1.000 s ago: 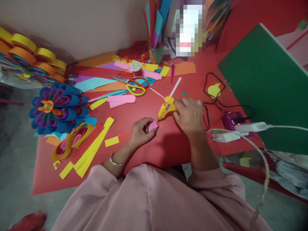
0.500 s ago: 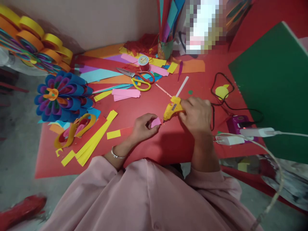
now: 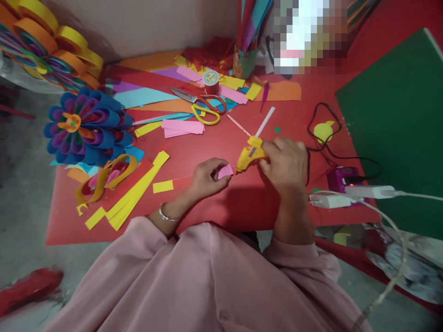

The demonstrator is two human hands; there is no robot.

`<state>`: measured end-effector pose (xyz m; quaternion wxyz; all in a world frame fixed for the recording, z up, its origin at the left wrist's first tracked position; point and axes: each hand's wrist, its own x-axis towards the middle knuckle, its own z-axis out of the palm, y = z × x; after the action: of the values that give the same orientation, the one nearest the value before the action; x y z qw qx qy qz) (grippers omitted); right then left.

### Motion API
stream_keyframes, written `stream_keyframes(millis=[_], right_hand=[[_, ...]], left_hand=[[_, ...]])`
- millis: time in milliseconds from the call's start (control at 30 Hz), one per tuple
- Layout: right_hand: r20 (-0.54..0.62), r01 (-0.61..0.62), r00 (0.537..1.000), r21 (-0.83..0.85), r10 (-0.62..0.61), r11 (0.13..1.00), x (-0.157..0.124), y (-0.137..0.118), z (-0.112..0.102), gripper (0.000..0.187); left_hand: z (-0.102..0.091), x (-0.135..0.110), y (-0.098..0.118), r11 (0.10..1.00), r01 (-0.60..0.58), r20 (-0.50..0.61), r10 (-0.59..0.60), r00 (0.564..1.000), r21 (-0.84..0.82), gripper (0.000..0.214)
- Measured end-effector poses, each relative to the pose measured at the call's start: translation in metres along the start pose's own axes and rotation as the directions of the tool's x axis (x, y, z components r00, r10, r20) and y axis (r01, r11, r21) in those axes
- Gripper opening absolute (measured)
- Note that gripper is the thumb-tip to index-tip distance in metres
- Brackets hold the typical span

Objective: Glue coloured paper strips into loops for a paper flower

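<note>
My left hand (image 3: 210, 180) is closed, pinching a curled pink paper strip (image 3: 224, 172) between thumb and fingers. A red strip with a yellow end piece (image 3: 163, 186) runs out to the left from under this hand. My right hand (image 3: 287, 165) wraps round a yellow hot glue gun (image 3: 249, 153), whose nozzle points down to the left. The nozzle tip is right at the far end of the pink strip; whether it touches cannot be made out. A white glue stick (image 3: 265, 121) sticks up out of the gun's back.
Scissors (image 3: 202, 107), a thread spool (image 3: 211, 82) and pink strips (image 3: 183, 128) lie beyond my hands. Yellow strips (image 3: 133, 198) and a blue-purple paper flower (image 3: 90, 127) are on the left. A black cord (image 3: 309, 117) and a purple power box (image 3: 341, 180) are on the right.
The view has shifted slightly. Both hands keep their holds, and the glue gun's nozzle stays by the pink strip's end with little visible movement.
</note>
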<state>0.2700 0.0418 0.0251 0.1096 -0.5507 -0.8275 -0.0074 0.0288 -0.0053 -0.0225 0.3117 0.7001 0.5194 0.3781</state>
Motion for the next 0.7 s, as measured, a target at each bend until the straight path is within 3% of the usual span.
stream_keyframes(millis=[400,700], right_hand=[[-0.039,-0.050,0.998,-0.019,0.050,0.999,0.003,-0.005,0.003,0.035],[-0.131,-0.277,0.949,0.081,0.286,0.957,0.002,-0.002,0.014,0.050]], left_hand=[[-0.001,0.000,0.003,1.000,-0.009,-0.005,0.009,1.000,0.012,0.021],[-0.001,0.001,0.001,0.999,-0.043,0.020,0.043,0.999,0.009,0.026]])
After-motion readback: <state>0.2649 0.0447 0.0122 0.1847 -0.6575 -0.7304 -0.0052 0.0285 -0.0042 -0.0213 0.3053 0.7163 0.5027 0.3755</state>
